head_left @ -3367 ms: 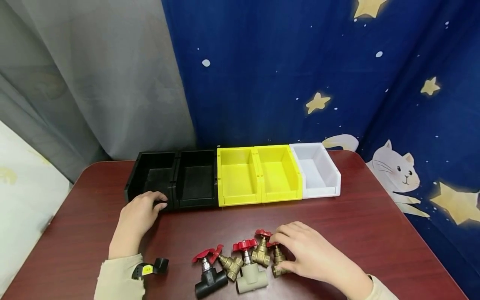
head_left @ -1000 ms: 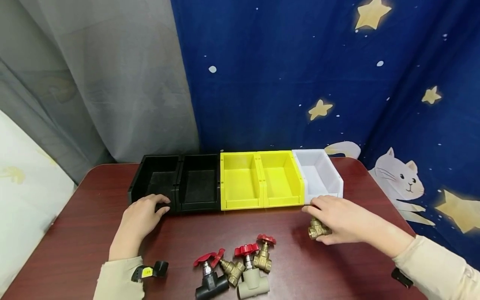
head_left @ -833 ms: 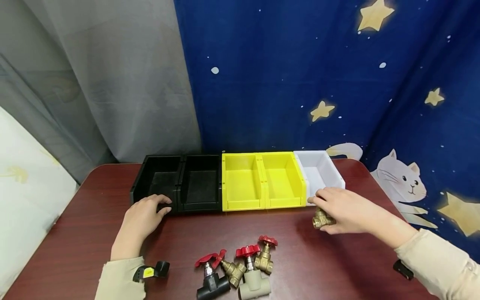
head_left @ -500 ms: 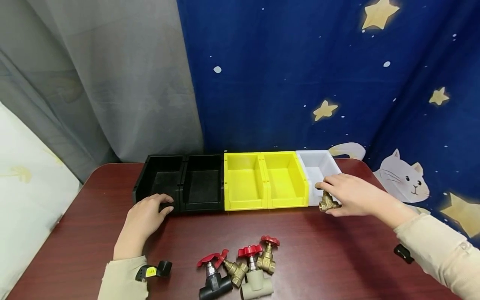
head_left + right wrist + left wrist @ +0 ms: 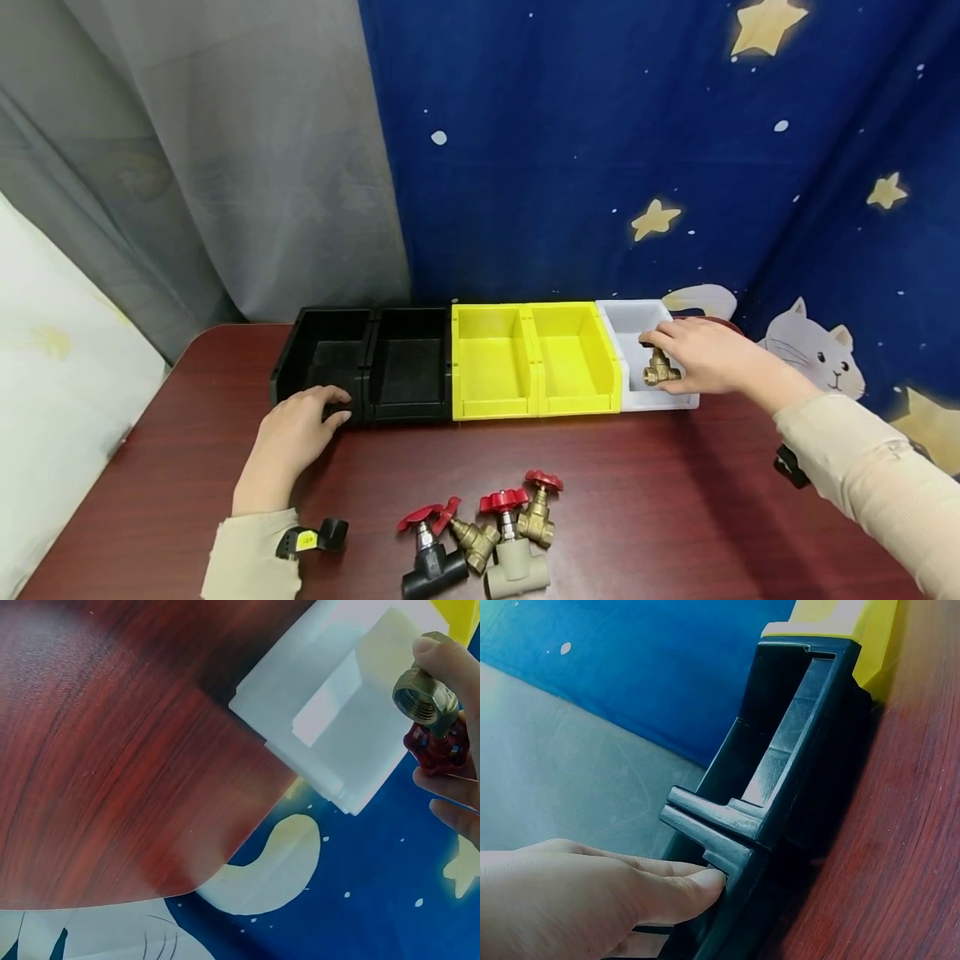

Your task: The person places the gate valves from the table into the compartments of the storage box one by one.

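My right hand (image 5: 707,357) holds a brass valve (image 5: 660,369) over the white bin (image 5: 632,398) at the right end of the row. In the right wrist view, the valve's threaded brass body (image 5: 421,697) and red handwheel (image 5: 438,750) show between thumb and fingers. My left hand (image 5: 297,437) grips the front rim of the leftmost black bin (image 5: 324,375); its thumb (image 5: 705,881) lies on that rim in the left wrist view. Near the table front lie two more brass valves (image 5: 537,522) (image 5: 477,546), a black tee valve (image 5: 433,571) and a grey tee valve (image 5: 516,568), with red handles.
Between the black and white bins stand two yellow bins (image 5: 495,408) (image 5: 577,402), beside a second black bin (image 5: 408,410). The reddish wood table (image 5: 390,467) runs back to a grey curtain (image 5: 262,167) and a blue starry curtain (image 5: 540,167).
My right hand has taken the rightmost brass valve from the group, carried it right and away from me, and brought it over the white bin. My left hand stays at the black bin.
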`<state>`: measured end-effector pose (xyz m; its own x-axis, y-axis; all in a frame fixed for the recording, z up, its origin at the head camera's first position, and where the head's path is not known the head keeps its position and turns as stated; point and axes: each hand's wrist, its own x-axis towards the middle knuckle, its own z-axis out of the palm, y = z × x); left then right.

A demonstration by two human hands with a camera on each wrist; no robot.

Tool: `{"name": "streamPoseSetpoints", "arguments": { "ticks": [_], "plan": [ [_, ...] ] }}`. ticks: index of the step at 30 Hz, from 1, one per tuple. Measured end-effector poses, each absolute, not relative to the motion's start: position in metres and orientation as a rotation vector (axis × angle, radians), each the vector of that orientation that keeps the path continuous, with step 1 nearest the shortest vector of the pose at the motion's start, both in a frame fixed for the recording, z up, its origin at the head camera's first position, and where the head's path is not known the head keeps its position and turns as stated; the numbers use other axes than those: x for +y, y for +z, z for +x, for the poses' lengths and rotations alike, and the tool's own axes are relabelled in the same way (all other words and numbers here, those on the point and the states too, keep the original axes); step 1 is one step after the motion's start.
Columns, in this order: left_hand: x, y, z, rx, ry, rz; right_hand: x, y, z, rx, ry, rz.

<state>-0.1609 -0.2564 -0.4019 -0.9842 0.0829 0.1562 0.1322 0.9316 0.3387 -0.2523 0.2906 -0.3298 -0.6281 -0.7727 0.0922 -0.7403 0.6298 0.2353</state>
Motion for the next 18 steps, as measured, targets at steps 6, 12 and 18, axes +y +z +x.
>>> {"name": "streamPoseSetpoints", "arguments": {
  "ticks": [6,12,18],
  "plan": [
    [-0.254,-0.404,-0.161,-2.951,-0.536,-0.168,0.294,-0.334,-0.262,-2.717,-0.274,1.205],
    [-0.256,-0.402,-0.161,-2.95,-0.53,-0.176,0.292,-0.342,-0.275,-2.786,-0.279,1.122],
    [-0.259,-0.4,-0.162,-2.949,-0.536,-0.178,0.291,-0.354,-0.288,-2.842,-0.266,1.063]
  ]
}}
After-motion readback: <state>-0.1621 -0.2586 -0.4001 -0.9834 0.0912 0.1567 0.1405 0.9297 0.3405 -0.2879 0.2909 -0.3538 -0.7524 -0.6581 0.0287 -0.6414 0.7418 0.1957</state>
